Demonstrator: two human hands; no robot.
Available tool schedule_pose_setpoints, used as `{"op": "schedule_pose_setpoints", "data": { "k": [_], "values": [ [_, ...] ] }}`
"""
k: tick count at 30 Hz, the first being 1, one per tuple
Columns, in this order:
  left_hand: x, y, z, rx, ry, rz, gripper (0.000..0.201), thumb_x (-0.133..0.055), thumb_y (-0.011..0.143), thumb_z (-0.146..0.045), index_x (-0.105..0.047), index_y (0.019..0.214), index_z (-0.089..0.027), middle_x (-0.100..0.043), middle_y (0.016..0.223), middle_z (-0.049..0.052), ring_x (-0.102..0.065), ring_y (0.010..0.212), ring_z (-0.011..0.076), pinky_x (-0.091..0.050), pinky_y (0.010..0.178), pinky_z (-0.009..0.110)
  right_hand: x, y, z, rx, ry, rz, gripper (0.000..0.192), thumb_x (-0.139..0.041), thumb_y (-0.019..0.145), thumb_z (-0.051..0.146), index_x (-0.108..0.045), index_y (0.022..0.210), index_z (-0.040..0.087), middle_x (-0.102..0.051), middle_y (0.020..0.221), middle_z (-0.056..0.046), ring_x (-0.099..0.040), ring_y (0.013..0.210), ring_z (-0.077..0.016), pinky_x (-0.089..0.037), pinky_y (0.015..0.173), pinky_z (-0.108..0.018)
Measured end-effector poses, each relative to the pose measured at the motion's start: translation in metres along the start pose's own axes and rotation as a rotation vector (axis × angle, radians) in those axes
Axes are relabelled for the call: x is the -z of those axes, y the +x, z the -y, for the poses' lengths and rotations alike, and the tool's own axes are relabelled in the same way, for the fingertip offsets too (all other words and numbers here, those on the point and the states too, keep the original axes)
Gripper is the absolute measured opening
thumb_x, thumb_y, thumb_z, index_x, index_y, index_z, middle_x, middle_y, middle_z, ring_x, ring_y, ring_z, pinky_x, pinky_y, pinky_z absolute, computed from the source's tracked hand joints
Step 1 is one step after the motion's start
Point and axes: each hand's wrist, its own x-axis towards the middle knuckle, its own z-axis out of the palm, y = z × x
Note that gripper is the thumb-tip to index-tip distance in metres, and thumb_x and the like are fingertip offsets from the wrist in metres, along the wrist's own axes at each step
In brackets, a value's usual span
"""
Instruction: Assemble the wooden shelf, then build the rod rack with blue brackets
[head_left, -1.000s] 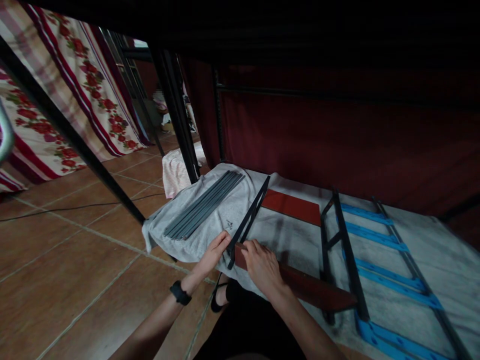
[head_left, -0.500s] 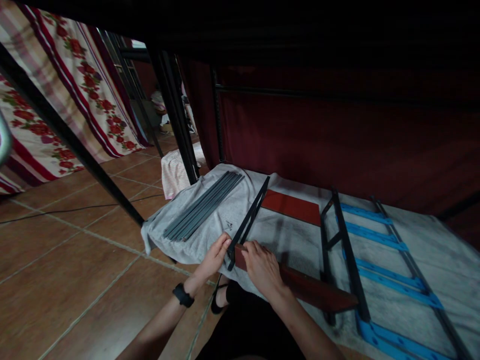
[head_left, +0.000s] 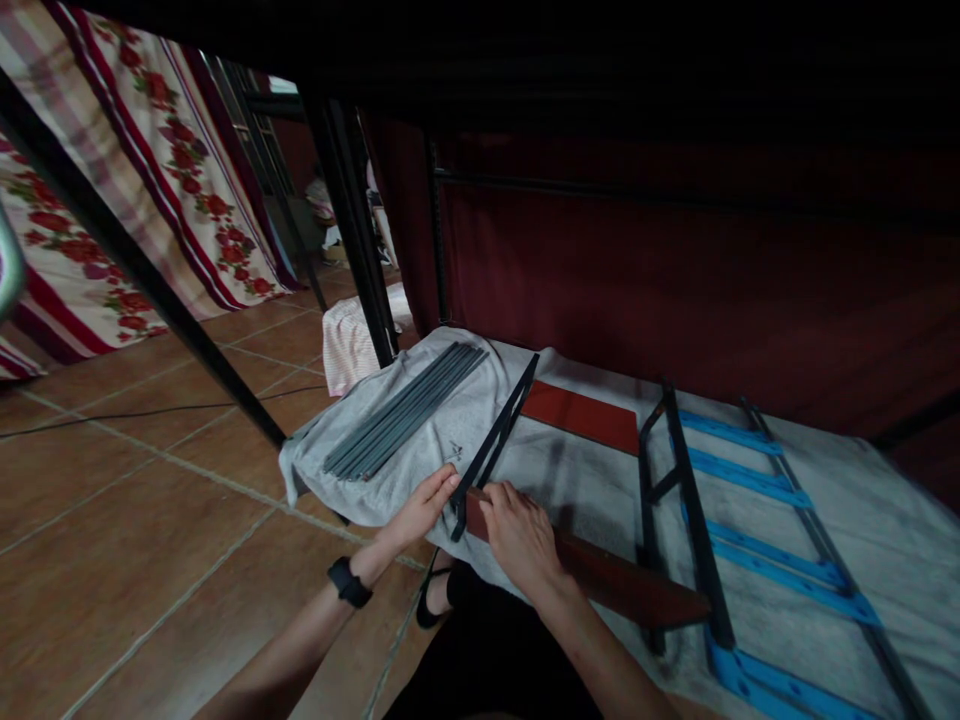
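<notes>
Left wristband (head_left: 349, 582) shifted slightly outward; left hand (head_left: 421, 508), fingertips drawn together at black side frame (head_left: 496, 426), any hold hidden. Right hand (head_left: 521, 535), fingers curled over brown board (head_left: 630, 580), partly hiding it; board reaches second frame (head_left: 694, 510). Surroundings: grey rods (head_left: 409, 410) left, red panel (head_left: 579, 415) behind, blue slats (head_left: 750, 479) right.

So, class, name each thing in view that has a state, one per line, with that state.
Left hand, at the left frame, grip unclear
Right hand, closed over the board
Board, held
Rods, lying side by side
Blue slats, spaced apart
Cloth, spread, wrinkled
Curtain, hanging
Cable, along the floor
Watch, strapped on
</notes>
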Motion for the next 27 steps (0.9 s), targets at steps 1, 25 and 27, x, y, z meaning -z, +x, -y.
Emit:
{"op": "schedule_pose_setpoints", "data": {
  "k": [1, 25, 27],
  "values": [
    [-0.001, -0.001, 0.003, -0.021, -0.001, 0.004, 0.036, -0.046, 0.092, -0.053, -0.049, 0.077, -0.02, -0.043, 0.073, -0.002, -0.043, 0.071, 0.0144, -0.042, 0.07, 0.027, 0.0, 0.0, 0.0, -0.005, -0.002, 0.003, 0.021, -0.034, 0.103, 0.026, -0.056, 0.107, 0.024, -0.067, 0.101, -0.003, -0.065, 0.092, -0.0198, -0.045, 0.079, -0.031],
    [-0.008, 0.001, 0.013, -0.1, -0.078, -0.047, 0.037, -0.046, 0.093, -0.054, -0.048, 0.077, -0.02, -0.043, 0.074, -0.002, -0.043, 0.072, 0.0144, -0.04, 0.07, 0.027, -0.005, 0.0, -0.002, 0.029, -0.003, -0.042, 0.019, -0.038, 0.102, 0.023, -0.057, 0.105, 0.023, -0.067, 0.099, -0.003, -0.065, 0.092, -0.0203, -0.048, 0.084, -0.035],
    [-0.008, 0.001, 0.012, -0.095, -0.078, -0.052, 0.037, -0.048, 0.092, -0.053, -0.049, 0.076, -0.02, -0.043, 0.073, -0.002, -0.042, 0.072, 0.0141, -0.04, 0.07, 0.026, -0.005, 0.001, -0.003, 0.041, -0.006, -0.057, 0.019, -0.039, 0.101, 0.023, -0.058, 0.105, 0.023, -0.067, 0.099, -0.003, -0.064, 0.092, -0.0208, -0.049, 0.085, -0.036]
  ]
}}
